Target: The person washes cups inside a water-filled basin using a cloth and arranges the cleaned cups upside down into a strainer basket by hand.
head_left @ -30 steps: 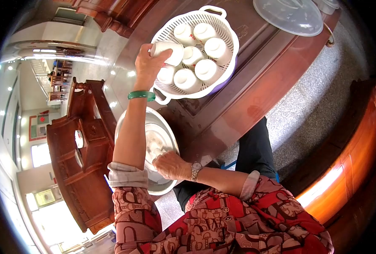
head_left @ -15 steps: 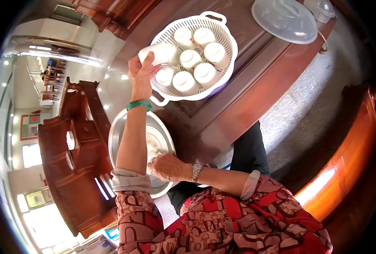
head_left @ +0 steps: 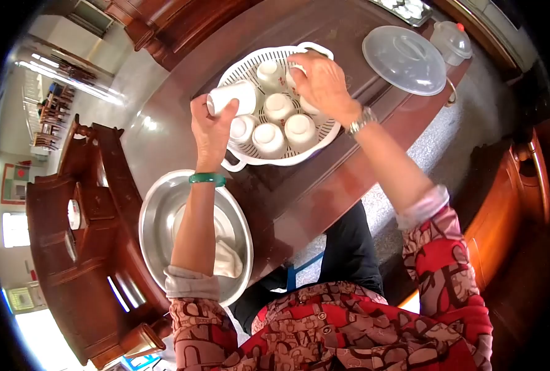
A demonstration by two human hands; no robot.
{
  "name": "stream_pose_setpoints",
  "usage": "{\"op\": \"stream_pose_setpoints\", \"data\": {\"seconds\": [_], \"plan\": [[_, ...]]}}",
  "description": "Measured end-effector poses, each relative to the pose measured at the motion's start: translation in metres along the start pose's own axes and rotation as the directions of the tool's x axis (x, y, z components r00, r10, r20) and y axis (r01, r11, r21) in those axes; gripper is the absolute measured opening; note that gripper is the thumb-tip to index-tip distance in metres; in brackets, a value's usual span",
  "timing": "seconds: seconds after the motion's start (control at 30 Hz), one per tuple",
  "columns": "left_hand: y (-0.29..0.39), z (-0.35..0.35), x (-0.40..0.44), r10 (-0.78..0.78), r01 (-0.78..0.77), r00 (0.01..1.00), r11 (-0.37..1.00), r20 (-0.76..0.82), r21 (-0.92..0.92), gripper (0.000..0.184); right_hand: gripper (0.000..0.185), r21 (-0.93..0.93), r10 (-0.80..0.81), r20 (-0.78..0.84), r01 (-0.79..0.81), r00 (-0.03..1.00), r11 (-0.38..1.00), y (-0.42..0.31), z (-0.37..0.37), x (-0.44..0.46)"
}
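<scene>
My left hand [head_left: 210, 127], with a green bangle at the wrist, grips a white cup [head_left: 239, 96] tilted on its side at the left rim of a white plastic colander [head_left: 279, 159]. Several more white cups [head_left: 269, 139] stand upside down in the colander. My right hand [head_left: 322, 85], wearing a watch, reaches over the colander's far right part. Its fingers curl round another white cup [head_left: 294, 78], which they partly cover. Below my left forearm, a metal basin [head_left: 154, 210] holds a pale wet-looking cloth [head_left: 227, 260] and a white round piece partly hidden by the arm.
The colander rests on a dark wooden table [head_left: 300, 191]. A see-through plastic lid [head_left: 405, 60] and a lidded plastic container [head_left: 451, 43] are at its far right, near a metal tray [head_left: 405, 9]. Wooden furniture [head_left: 95, 247] stands at the left.
My right hand has moved from the basin up to the cups in the colander, leaving the cloth behind. My left hand still holds its cup. The view has shifted slightly.
</scene>
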State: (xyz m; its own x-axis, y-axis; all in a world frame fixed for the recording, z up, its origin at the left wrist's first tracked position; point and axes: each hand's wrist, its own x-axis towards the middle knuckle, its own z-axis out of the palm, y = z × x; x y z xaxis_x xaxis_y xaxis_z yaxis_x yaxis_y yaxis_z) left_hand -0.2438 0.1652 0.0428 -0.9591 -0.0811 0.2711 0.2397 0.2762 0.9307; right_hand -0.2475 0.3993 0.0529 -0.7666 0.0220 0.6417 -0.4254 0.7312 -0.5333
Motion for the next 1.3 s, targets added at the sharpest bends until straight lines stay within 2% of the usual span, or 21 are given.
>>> {"op": "stream_pose_setpoints", "data": {"seconds": [0.03, 0.07, 0.13, 0.17, 0.23, 0.3, 0.37, 0.43, 0.57, 0.67, 0.77, 0.83, 0.97, 1.1, 1.17, 1.2, 1.23, 1.27, 1.3], "plan": [[0.001, 0.000, -0.003, 0.013, -0.013, 1.000, 1.000, 0.011, 0.025, 0.055, 0.014, -0.107, -0.016, 0.042, 0.020, 0.999, 0.994, 0.008, 0.006, 0.008], [0.002, -0.001, -0.005, 0.024, -0.025, 0.999, 0.998, 0.022, 0.052, 0.055, 0.014, -0.111, -0.022, 0.046, 0.027, 0.999, 0.993, 0.015, 0.013, 0.015], [0.003, 0.001, -0.007, 0.023, -0.024, 1.000, 0.999, 0.020, 0.033, 0.055, 0.032, -0.101, -0.011, 0.268, 0.040, 0.963, 0.994, 0.019, 0.024, 0.027], [0.004, 0.001, -0.007, 0.023, -0.023, 0.999, 1.000, 0.023, 0.020, 0.054, 0.032, -0.101, -0.014, 0.269, 0.042, 0.963, 0.994, 0.020, 0.031, 0.033], [0.004, 0.002, -0.007, 0.035, -0.036, 0.999, 0.997, 0.023, 0.071, 0.056, 0.040, -0.252, 0.101, 0.484, 0.028, 0.869, 0.967, 0.013, 0.044, 0.043], [0.002, 0.004, -0.008, 0.049, -0.050, 0.998, 0.999, 0.033, 0.022, 0.058, 0.042, -0.285, 0.088, 0.511, 0.071, 0.855, 0.956, 0.013, 0.054, 0.045], [0.002, 0.005, -0.009, 0.040, -0.041, 0.999, 0.998, 0.026, 0.040, 0.060, 0.037, -0.316, 0.105, 0.618, 0.123, 0.779, 0.941, 0.016, 0.067, 0.051], [0.001, 0.005, -0.010, 0.053, -0.054, 0.998, 0.999, 0.013, 0.007, 0.059, 0.035, -0.329, 0.132, 0.609, 0.098, 0.782, 0.939, 0.015, 0.071, 0.053], [-0.005, 0.006, -0.011, 0.098, -0.097, 0.995, 0.994, -0.026, 0.043, 0.059, 0.036, -0.293, 0.047, 0.628, 0.180, 0.777, 0.939, 0.022, 0.071, 0.058], [-0.007, 0.005, -0.010, 0.117, -0.113, 0.992, 0.991, -0.052, 0.070, 0.059, 0.035, -0.359, 0.033, 0.613, 0.242, 0.790, 0.901, 0.020, 0.071, 0.060], [-0.006, 0.006, -0.012, 0.099, -0.098, 0.993, 0.995, -0.064, 0.020, 0.058, 0.034, -0.388, 0.063, 0.573, 0.202, 0.817, 0.899, 0.007, 0.063, 0.063], [0.000, 0.006, -0.014, 0.098, -0.093, 0.993, 0.992, -0.067, 0.080, 0.058, 0.032, -0.510, 0.298, 0.579, 0.053, 0.758, 0.858, 0.000, 0.064, 0.065], [-0.010, 0.008, -0.013, 0.118, -0.115, 0.990, 0.992, -0.071, 0.054, 0.059, 0.031, -0.494, 0.286, 0.610, 0.072, 0.739, 0.867, -0.008, 0.058, 0.069], [-0.006, 0.006, -0.015, 0.162, -0.143, 0.983, 0.973, -0.092, 0.182, 0.060, 0.029, -0.501, 0.277, 0.645, 0.120, 0.712, 0.857, -0.006, 0.053, 0.075], [-0.006, 0.006, -0.015, 0.156, -0.133, 0.983, 0.969, -0.096, 0.210, 0.059, 0.035, -0.399, 0.113, 0.624, 0.191, 0.773, 0.897, -0.008, 0.052, 0.075], [-0.008, 0.006, -0.014, 0.190, -0.155, 0.973, 0.959, -0.135, 0.236, 0.058, 0.046, -0.363, 0.092, 0.673, 0.220, 0.734, 0.905, -0.011, 0.053, 0.077], [-0.010, 0.006, -0.013, 0.225, -0.176, 0.959, 0.948, -0.171, 0.264, 0.058, 0.046, -0.363, 0.092, 0.670, 0.217, 0.736, 0.906, -0.013, 0.055, 0.075], [-0.012, 0.007, -0.013, 0.226, -0.176, 0.959, 0.948, -0.169, 0.266, 0.058, 0.051, -0.233, -0.020, 0.709, 0.260, 0.705, 0.937, -0.014, 0.057, 0.073], [-0.012, 0.008, -0.012, 0.193, -0.167, 0.961, 0.976, -0.197, 0.139, 0.058, 0.056, -0.097, -0.136, 0.730, 0.299, 0.669, 0.949, -0.014, 0.060, 0.070]]}}
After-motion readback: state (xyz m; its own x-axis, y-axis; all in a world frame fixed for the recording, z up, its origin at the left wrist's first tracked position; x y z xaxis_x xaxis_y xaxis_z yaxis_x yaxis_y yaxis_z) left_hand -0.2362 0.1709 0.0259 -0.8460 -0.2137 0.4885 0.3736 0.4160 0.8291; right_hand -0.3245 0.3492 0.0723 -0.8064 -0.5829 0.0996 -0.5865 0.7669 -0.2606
